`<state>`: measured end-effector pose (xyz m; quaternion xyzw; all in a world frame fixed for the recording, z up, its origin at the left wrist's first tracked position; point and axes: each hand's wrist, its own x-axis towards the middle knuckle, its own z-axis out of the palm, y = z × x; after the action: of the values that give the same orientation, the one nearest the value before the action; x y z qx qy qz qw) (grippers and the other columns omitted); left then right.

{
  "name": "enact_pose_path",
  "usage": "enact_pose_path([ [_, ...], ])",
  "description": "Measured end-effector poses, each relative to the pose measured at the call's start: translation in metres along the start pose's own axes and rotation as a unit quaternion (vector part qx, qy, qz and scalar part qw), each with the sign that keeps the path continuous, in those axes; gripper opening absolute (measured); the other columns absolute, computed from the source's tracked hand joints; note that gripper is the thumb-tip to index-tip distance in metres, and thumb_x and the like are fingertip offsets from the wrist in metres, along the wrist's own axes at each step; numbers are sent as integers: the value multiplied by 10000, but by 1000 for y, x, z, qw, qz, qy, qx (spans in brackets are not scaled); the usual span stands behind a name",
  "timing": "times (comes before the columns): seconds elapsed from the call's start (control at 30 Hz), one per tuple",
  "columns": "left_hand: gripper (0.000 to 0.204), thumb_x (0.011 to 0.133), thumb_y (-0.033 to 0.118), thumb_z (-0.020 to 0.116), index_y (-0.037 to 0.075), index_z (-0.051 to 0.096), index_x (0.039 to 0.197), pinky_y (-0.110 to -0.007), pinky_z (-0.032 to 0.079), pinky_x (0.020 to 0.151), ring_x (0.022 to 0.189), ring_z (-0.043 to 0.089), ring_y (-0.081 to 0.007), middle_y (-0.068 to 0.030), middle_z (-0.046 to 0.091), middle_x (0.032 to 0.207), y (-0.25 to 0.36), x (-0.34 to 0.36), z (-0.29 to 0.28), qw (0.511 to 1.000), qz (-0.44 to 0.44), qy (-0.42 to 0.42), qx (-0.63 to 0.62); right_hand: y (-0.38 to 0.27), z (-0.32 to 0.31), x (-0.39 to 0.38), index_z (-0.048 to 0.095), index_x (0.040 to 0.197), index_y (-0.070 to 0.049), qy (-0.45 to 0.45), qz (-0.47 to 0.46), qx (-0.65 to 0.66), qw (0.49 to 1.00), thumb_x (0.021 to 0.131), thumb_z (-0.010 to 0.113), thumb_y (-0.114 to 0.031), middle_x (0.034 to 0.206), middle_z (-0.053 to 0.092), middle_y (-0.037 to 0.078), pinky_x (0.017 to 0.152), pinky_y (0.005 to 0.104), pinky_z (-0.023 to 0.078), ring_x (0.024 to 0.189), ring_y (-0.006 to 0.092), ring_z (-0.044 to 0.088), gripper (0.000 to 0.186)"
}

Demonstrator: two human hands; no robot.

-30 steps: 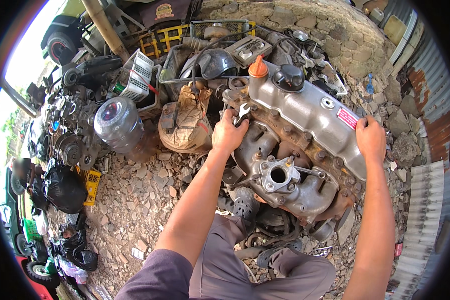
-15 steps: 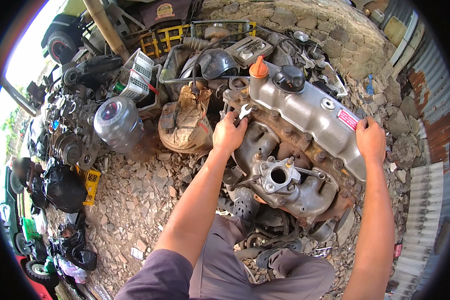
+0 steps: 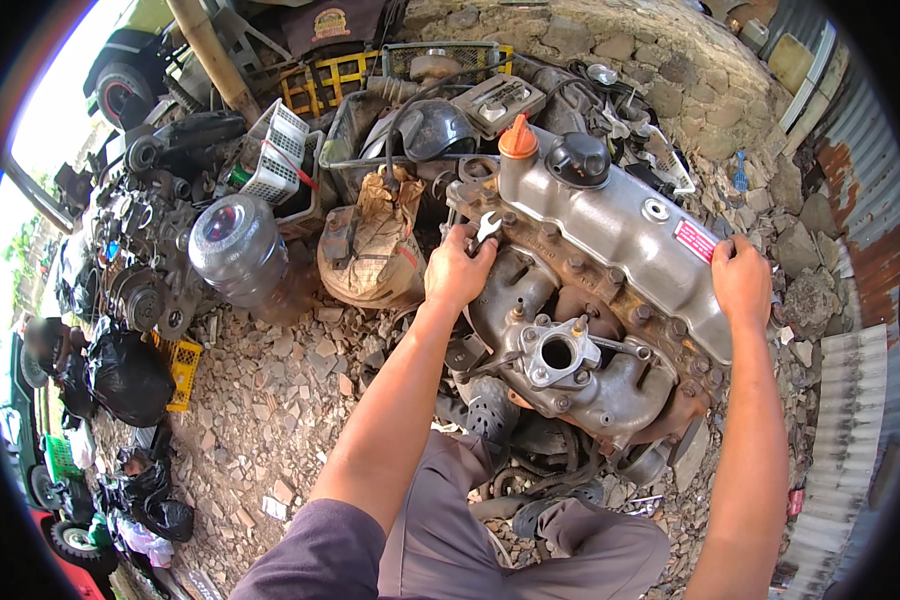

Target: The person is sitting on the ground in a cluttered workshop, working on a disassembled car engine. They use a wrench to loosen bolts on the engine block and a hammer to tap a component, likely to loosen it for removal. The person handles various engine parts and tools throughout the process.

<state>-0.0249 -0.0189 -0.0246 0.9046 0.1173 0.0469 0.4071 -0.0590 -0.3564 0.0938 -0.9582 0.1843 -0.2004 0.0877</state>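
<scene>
An engine top stands in front of me, with a silver valve cover (image 3: 610,220) over a rusty cylinder head (image 3: 570,268). An orange cap (image 3: 518,138) and a black round cap (image 3: 579,158) sit on the cover. My left hand (image 3: 458,268) is closed round an open-end wrench (image 3: 488,226), its jaw sticking up beside the head's left end. My right hand (image 3: 741,280) grips the right end of the valve cover, near a red label (image 3: 696,241); its fingertips are partly hidden. Nearer to me lies the grey intake manifold (image 3: 625,400), with a round-holed flange (image 3: 558,352).
Left of the engine are a paper sack (image 3: 370,250), a clear plastic water jug (image 3: 235,250) and a white crate (image 3: 276,155). Piled metal parts (image 3: 140,250) lie farther left. Broken stone and tile cover the ground (image 3: 260,420). Corrugated sheets (image 3: 840,430) stand at right.
</scene>
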Motion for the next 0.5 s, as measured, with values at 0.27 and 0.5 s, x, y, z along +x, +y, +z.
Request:
enact_pose_path([
  [0.27, 546, 840, 419, 673, 37, 581, 1220, -416, 485, 917, 1069, 635, -360, -227, 664, 1119, -7, 3, 2, 1000, 20, 16, -1, -3, 0, -1, 661, 967, -2, 1, -4, 6, 1000, 899, 420, -282, 985, 652, 285, 857, 536, 466, 944, 467, 615, 376],
  [0.5, 531, 866, 432, 651, 38, 601, 1219, -418, 481, 928, 1079, 634, -354, -238, 664, 1120, -14, 8, 5, 998, 57, 31, 1, -5, -1, -1, 662, 974, 4, -4, 0, 6, 1000, 894, 424, -284, 988, 652, 285, 862, 533, 467, 949, 466, 615, 382],
])
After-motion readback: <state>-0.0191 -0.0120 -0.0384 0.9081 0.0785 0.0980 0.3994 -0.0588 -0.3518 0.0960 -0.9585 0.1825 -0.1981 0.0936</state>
